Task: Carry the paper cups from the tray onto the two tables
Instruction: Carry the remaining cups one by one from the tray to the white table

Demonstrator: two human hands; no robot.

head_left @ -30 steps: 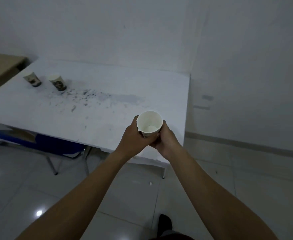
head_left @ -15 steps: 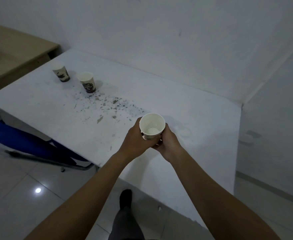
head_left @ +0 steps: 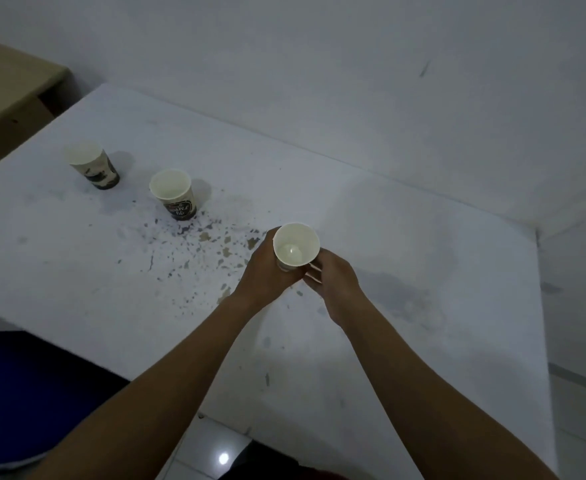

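Head view, spotter asking: where does the paper cup [head_left: 296, 249] sit against your hands at this moment?

Me: Between them. My left hand [head_left: 267, 271] is wrapped round its left side. My right hand [head_left: 333, 285] has its fingers curled against the right side, a little lower, so both hands are gripping the one cup. It is upright, long axis vertical, open mouth facing up at me, over the middle of the white bench [head_left: 423, 237].

Spotter: Is it down on the bench yet?

Me: I cannot tell, because my hands hide its base. I judge it is at the surface or just above it.

Spotter: So what does the set-down turn on?

Me: The drop runs straight down along the cup's own axis, with nothing sideways. Two cups already stand on the bench, the nearer cup [head_left: 175, 195] and the far cup [head_left: 92, 164]. Both lie to my left and farther from me, well apart from my hands, and my left hand is the closer one to them. I'd keep the held cup level and lower it. Then I'd open both hands outward, so neither clips the rim and tips it.

Spotter: And the tray?

Me: Not in this view.
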